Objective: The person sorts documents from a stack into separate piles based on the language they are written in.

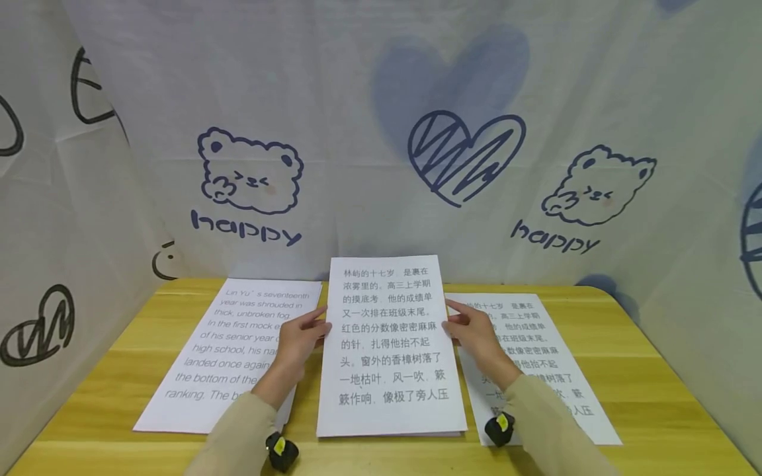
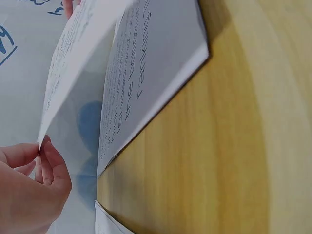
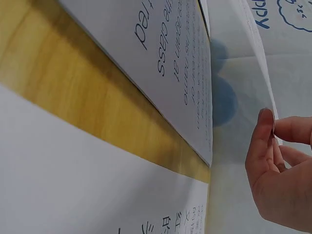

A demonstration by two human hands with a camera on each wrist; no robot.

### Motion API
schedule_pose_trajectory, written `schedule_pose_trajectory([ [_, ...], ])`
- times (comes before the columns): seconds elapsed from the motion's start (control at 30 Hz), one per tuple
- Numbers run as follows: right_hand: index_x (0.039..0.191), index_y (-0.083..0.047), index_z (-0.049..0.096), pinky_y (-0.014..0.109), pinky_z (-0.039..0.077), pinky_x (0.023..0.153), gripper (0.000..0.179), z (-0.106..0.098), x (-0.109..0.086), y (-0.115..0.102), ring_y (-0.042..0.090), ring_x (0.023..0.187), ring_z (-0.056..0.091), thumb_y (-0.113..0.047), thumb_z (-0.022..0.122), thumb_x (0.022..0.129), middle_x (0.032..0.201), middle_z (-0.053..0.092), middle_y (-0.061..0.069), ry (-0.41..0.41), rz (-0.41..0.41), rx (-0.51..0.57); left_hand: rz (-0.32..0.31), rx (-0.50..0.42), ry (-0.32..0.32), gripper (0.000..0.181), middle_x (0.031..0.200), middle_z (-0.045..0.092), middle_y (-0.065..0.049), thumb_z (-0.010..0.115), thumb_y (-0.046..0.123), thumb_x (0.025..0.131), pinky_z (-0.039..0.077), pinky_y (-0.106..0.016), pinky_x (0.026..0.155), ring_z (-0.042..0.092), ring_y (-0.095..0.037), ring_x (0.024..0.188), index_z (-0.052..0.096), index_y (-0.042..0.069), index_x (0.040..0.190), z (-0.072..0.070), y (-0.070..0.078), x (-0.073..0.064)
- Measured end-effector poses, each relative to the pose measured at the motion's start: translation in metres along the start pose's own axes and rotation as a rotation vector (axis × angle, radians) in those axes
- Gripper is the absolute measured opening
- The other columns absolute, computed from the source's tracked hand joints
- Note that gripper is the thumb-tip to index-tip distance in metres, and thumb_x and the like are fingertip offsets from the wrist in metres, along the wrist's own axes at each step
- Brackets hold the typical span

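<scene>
A white sheet of paper [image 1: 389,344] printed with Chinese text is held up off the table by both hands. My left hand [image 1: 296,344] pinches its left edge between thumb and fingers. On the opposite edge my right hand [image 1: 478,337] does the same. Below the raised sheet, both wrist views show paper with English text [image 2: 156,53] lying on the table. To the left lies another paper with English text [image 1: 220,370], partly covered by the left forearm. A Chinese-text sheet [image 1: 536,350] lies on the right, partly behind the right hand and forearm.
The papers lie on a yellow wood-grain table [image 1: 649,396]. Behind it hangs a pale cloth [image 1: 357,132] with blue hearts, bear drawings and the word "happy"; it also runs along both sides. A black wrist device [image 1: 282,452] with a yellow mark sits at the left wrist, another [image 1: 499,429] at the right.
</scene>
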State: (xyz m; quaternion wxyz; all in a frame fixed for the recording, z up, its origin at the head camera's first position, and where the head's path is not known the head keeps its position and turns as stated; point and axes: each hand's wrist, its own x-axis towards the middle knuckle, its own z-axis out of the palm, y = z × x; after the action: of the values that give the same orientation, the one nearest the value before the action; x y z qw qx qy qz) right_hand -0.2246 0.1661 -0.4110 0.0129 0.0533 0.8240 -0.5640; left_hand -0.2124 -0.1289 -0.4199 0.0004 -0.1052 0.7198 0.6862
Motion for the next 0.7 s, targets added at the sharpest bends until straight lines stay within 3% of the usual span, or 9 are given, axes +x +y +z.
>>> schedule_pose_trajectory([
  [0.33, 0.140, -0.007, 0.050, 0.030, 0.055, 0.077, 0.049, -0.008, 0.002, -0.002, 0.022, 0.092, 0.059, -0.005, 0.061, 0.093, 0.108, 0.058, 0.014, -0.017, -0.011, -0.082, -0.008, -0.017, 0.012, 0.045, 0.107, 0.061, -0.013, 0.062, 0.001, 0.090, 0.052, -0.032, 0.085, 0.063, -0.022, 0.093, 0.054, 0.003, 0.135, 0.005, -0.001, -0.001],
  [0.53, 0.142, -0.006, 0.048, 0.031, 0.054, 0.079, 0.049, -0.020, 0.006, 0.004, 0.025, 0.095, 0.058, -0.007, 0.060, 0.094, 0.112, 0.056, 0.016, -0.021, -0.012, -0.103, -0.007, -0.028, 0.031, 0.038, 0.103, 0.064, -0.016, 0.063, -0.001, 0.089, 0.053, -0.026, 0.075, 0.063, -0.015, 0.079, 0.059, -0.005, 0.127, 0.019, -0.008, 0.002],
  [0.7, 0.143, -0.008, 0.047, 0.031, 0.054, 0.080, 0.050, -0.032, 0.010, 0.013, 0.025, 0.095, 0.059, -0.010, 0.059, 0.094, 0.113, 0.055, 0.015, -0.018, 0.013, -0.130, -0.012, 0.010, 0.028, 0.039, 0.102, 0.066, -0.015, 0.064, 0.000, 0.089, 0.053, -0.025, 0.073, 0.063, -0.015, 0.074, 0.061, -0.001, 0.127, 0.035, -0.009, 0.005],
])
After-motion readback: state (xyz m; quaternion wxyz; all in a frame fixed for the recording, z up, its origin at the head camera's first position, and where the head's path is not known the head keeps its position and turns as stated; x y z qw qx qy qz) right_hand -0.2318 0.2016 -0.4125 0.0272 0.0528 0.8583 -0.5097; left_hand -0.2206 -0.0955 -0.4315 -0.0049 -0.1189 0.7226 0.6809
